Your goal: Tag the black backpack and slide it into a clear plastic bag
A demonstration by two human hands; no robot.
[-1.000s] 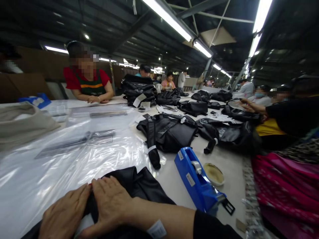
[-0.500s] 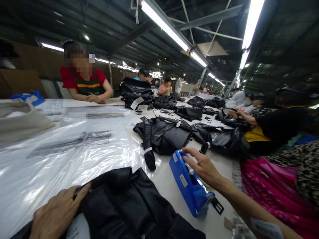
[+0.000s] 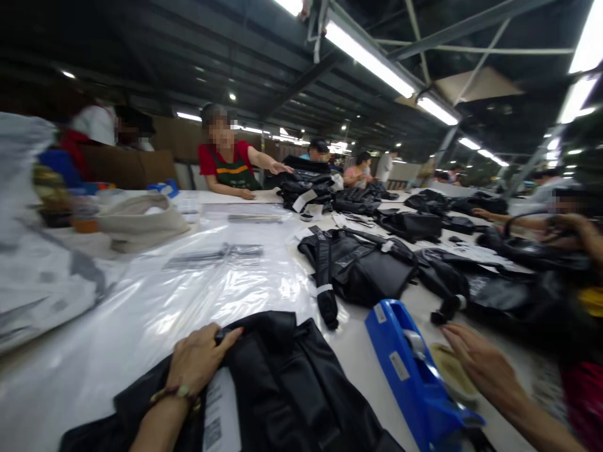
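Observation:
A black leather-look bag (image 3: 287, 389) lies in front of me, a white label (image 3: 221, 408) showing near its left side. My left hand (image 3: 200, 358) is closed on the bag's top edge, fingers curled over it. On the right, a blue tape dispenser (image 3: 400, 370) stands at a slant, its roller visible inside. Just beyond its right side my right hand (image 3: 480, 358), blurred, has its fingers along a yellowish roll of tape (image 3: 452, 373). The hand appears to hold the roll; its thumb is hidden.
Clear plastic sheets (image 3: 226, 282) cover the table's left side. More black bags (image 3: 362, 263) lie ahead and to the right, with a stack of them (image 3: 308, 182) farther back. A beige fabric piece (image 3: 141, 223) sits at left. A co-worker in red (image 3: 230, 160) reaches toward the stack.
My view has swung left. My right hand has left the tape dispenser's top for its right side, where a roll of tape now shows. The co-worker in red has stretched an arm to the stack.

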